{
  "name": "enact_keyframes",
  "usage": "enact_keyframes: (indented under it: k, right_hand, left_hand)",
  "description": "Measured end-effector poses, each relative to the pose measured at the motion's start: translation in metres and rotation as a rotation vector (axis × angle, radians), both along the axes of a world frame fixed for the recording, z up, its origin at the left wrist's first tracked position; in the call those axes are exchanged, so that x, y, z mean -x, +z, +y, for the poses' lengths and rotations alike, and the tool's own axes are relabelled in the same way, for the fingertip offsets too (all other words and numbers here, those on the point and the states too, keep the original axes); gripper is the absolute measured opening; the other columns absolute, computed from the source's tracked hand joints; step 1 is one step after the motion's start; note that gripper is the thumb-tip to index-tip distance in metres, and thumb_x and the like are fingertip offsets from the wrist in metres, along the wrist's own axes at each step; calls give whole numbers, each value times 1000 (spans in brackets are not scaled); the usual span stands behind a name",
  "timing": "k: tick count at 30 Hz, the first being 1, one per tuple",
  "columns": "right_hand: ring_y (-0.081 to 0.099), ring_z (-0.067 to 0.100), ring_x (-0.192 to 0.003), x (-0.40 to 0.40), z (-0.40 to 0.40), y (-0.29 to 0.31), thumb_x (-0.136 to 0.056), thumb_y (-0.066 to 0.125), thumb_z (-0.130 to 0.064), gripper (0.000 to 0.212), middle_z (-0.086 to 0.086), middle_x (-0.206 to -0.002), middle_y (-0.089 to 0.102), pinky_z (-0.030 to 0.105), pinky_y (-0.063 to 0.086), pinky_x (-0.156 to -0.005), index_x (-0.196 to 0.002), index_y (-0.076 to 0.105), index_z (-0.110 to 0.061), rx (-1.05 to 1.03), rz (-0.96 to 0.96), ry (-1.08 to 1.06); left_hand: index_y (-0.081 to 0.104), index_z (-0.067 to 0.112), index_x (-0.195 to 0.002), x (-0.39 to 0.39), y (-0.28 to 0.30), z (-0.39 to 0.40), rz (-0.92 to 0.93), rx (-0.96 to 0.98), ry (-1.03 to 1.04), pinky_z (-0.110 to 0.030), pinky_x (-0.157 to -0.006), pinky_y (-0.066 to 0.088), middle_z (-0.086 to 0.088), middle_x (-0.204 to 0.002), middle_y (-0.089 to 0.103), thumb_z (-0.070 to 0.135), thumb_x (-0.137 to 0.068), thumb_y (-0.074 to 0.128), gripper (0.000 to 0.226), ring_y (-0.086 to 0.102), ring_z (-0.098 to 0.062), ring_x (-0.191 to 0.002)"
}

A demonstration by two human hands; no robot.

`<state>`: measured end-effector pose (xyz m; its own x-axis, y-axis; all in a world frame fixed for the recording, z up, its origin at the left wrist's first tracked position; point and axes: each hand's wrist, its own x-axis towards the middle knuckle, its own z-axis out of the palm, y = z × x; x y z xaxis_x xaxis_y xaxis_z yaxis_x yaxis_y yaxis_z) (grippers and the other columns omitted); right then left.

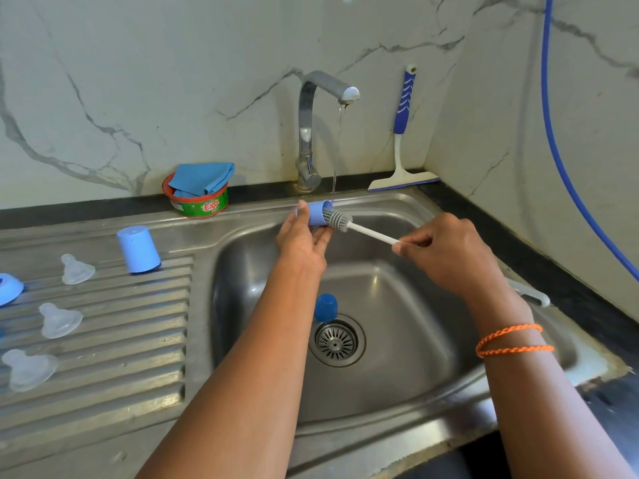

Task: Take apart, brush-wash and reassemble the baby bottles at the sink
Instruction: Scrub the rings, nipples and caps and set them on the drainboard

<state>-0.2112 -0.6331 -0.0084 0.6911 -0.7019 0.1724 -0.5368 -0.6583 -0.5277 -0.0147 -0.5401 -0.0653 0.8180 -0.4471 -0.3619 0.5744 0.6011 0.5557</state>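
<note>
Holding a light blue bottle cap (316, 213) on its side over the sink (408, 216), left hand (301, 240) with thumb curled on top and fingers beneath. Pinching the white handle of a grey bottle brush (340, 220), right hand (446, 252), bristles at the cap's open mouth. Running thinly just behind, tap (311, 133). Lying by the drain (337, 341), a darker blue cap (325, 307). Resting on the drainboard (103, 375): another light blue cap (138, 249), three clear teats (76, 270).

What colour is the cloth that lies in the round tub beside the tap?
The cloth is blue, folded in the red-rimmed green tub; the head view shows it clearly.
</note>
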Motion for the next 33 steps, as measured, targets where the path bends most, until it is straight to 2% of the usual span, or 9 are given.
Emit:
enact_keyframes:
  k: [2,6,11,14,17,19,22,25,33]
  right_hand:
    - [64,18,-77,0,2,2,-92,79,-42,7,-14,-75,69,36,49,-71,-93,85,-38,-41,-24,14]
    - [67,23,-84,-3,7,0,-94,76,-40,9,-9,-89,75,35,51,-73,-93,84,-38,3,-83,-44]
    - [66,18,-79,-2,2,-1,-95,75,-35,11,-10,-84,76,31,47,-69,-94,86,-34,-40,-52,-39]
    - [62,5,-69,-3,3,0,-94,78,-35,9,-23,-60,67,27,46,-63,-90,86,-33,-104,-84,25]
    - [68,15,-71,-11,7,-5,-92,79,-37,10,-13,-69,73,35,58,-69,-87,86,-32,-102,-152,27]
    - [66,19,-67,-18,13,-11,-94,78,-39,13,-5,-71,74,34,53,-62,-91,86,-30,-83,-191,14]
    - [65,22,-70,-27,18,-17,-96,73,-41,15,-4,-75,73,30,42,-59,-101,85,-32,-38,-226,-33]
    - [65,26,-76,-28,15,-19,-97,71,-41,17,-1,-82,73,30,41,-64,-104,85,-33,-24,-207,-103]
    - [54,13,-57,-16,7,-11,-94,78,-37,12,-10,-60,66,31,45,-57,-87,86,-31,-131,-221,21]
  left_hand:
    - [60,4,-135,-2,-1,0,10,20,15,-51,-95,60,-20,-116,69,22,-99,70,41,73,-31,-96]
    - [62,2,-130,-1,-1,0,49,64,-16,-54,-83,63,-24,-115,69,22,-97,72,40,75,-36,-95]
    - [57,0,-136,0,0,1,104,116,44,-45,-69,65,-25,-117,68,21,-98,70,45,73,-36,-96]
    - [58,-2,-136,-2,0,0,137,133,90,-42,-76,64,-22,-111,70,23,-99,70,47,74,-33,-97]
    - [57,-5,-135,-2,-1,-2,182,151,93,-43,-87,63,-22,-110,69,25,-98,72,50,72,-34,-105]
    - [54,-2,-136,0,0,-3,214,178,87,-47,-92,62,-25,-118,64,23,-96,73,51,70,-37,-109]
    - [54,-2,-134,7,4,-4,207,233,33,-52,-86,62,-29,-122,61,16,-97,71,44,69,-42,-108]
    - [54,-5,-133,11,7,-7,201,269,-4,-55,-80,62,-30,-123,61,15,-99,69,42,69,-43,-105]
    - [55,-3,-134,1,3,-3,201,209,38,-48,-73,64,-27,-120,62,18,-99,69,43,69,-39,-103]
